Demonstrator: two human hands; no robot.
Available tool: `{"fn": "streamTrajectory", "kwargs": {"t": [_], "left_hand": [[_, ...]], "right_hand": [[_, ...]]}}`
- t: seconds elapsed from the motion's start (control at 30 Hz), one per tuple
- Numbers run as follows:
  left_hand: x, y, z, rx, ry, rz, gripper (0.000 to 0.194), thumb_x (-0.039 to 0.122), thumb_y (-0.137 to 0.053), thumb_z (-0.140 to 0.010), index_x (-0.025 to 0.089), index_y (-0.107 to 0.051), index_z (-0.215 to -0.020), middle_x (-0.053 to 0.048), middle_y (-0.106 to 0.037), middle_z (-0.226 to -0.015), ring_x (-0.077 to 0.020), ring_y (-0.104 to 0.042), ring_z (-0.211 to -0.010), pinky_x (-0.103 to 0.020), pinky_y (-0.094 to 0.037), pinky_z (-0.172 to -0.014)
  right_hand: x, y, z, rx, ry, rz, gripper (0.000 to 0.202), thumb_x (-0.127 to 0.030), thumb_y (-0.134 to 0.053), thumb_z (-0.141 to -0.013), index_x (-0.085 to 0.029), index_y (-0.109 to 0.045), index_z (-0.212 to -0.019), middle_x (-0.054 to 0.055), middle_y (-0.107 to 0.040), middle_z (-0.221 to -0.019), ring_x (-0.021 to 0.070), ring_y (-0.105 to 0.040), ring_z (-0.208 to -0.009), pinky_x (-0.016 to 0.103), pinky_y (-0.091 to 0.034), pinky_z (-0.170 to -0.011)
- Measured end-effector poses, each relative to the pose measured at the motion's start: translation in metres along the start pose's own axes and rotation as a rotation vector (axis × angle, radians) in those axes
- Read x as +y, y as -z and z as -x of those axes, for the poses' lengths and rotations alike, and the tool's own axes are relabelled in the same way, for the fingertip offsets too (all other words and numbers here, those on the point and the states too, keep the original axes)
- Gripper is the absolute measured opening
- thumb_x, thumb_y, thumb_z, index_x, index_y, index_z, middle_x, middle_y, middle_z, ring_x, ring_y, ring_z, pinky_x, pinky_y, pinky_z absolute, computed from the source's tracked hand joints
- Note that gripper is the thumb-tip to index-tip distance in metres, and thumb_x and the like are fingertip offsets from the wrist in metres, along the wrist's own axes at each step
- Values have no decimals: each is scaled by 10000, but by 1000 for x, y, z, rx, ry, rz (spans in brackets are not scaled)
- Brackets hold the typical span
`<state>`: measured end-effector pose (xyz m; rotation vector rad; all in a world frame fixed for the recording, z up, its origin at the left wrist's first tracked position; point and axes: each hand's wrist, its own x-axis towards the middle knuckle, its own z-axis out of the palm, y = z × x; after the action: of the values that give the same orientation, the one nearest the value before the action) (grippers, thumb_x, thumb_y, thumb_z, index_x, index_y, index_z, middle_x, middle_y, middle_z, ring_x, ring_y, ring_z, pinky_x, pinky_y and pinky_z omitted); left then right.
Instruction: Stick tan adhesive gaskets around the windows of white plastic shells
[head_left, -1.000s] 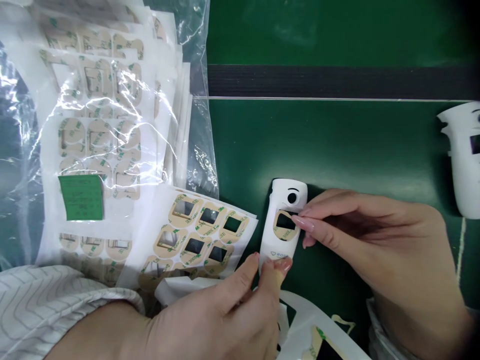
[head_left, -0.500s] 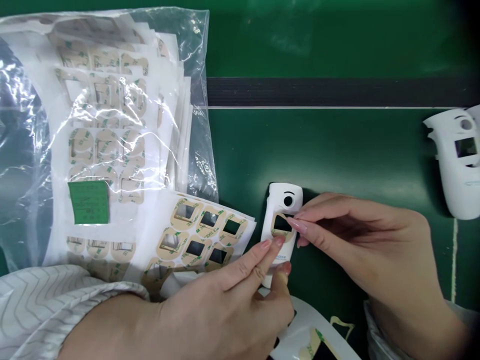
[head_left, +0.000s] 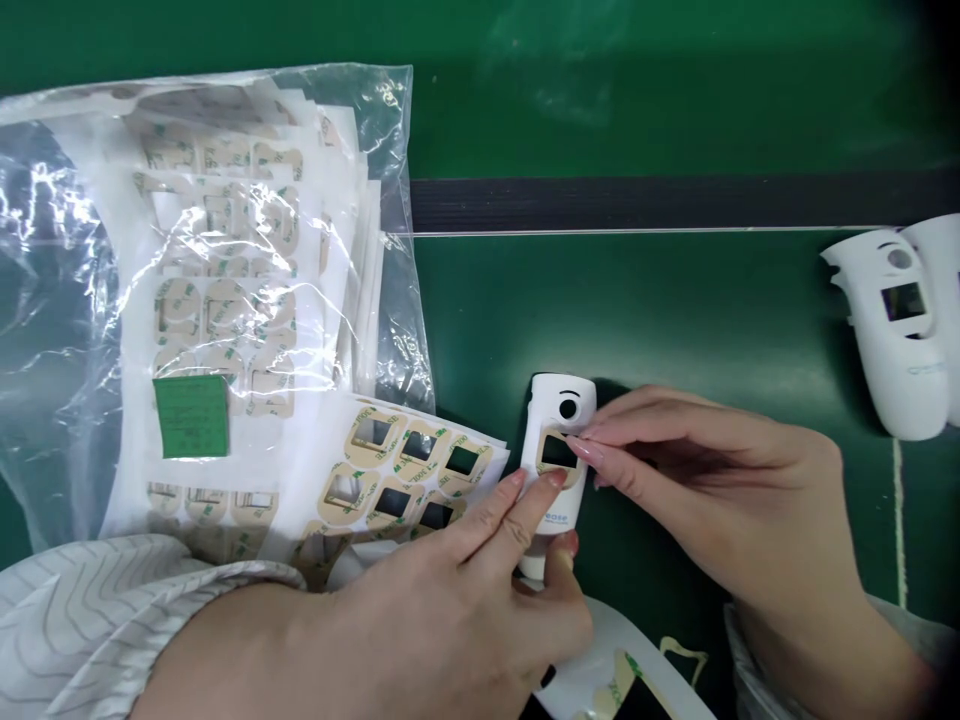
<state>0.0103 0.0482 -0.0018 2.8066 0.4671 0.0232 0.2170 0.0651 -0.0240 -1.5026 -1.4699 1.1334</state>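
A small white plastic casing with a round hole and a square window lies on the green table. A beige adhesive sticker with a square cut-out sits around that window. My left hand steadies the casing, fingertips pressed on the sticker's lower edge and the thumb against the casing's lower side. At the sticker's right edge, my right hand pinches with thumb and index finger. Those fingertips cover the edge. Beside my left hand, a white backing sheet carries several more such stickers.
A clear plastic bag with stacked sticker sheets fills the left, a green label among them. White casings lie at the right. Another sheet and a beige scrap lie in front. A black strip crosses the table.
The view has shifted slightly, so the bag sits lower and the right-hand casings show more. Both hands keep nearly the same hold on casing and sticker.
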Motion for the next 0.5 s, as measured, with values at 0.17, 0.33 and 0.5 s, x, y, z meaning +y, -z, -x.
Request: {"fn": "streamTrajectory", "kwargs": {"t": [0.17,0.33,0.5], "left_hand": [[-2,-4,-3,4,7,33,296,239,-424,-945,164,-632,-1143,-20,-615,-1225,-321,-462,-1336,-407,-382,-1127],[-2,-5,-3,17,9,43,280,218,-441,-939,166,-640,-1130,-14,-628,-1214,-316,-467,-1333,-396,-402,-1111],[1,-5,0,42,53,54,246,229,-450,-950,171,-640,-1096,-8,-650,-1198,-296,-472,-1333,-364,-426,-1080]], "right_hand": [[-1,-1,0,44,78,125,147,-158,-757,-750,-290,-741,-814,3,-648,-856,126,-636,-702,250,-509,-481],[2,-1,-2,98,106,212,177,-172,-759,-764,-311,-740,-873,-13,-644,-866,91,-599,-654,247,-472,-475],[4,5,-3,168,102,262,225,-185,-757,-776,-331,-732,-945,-21,-638,-895,78,-578,-669,246,-454,-510]]}}
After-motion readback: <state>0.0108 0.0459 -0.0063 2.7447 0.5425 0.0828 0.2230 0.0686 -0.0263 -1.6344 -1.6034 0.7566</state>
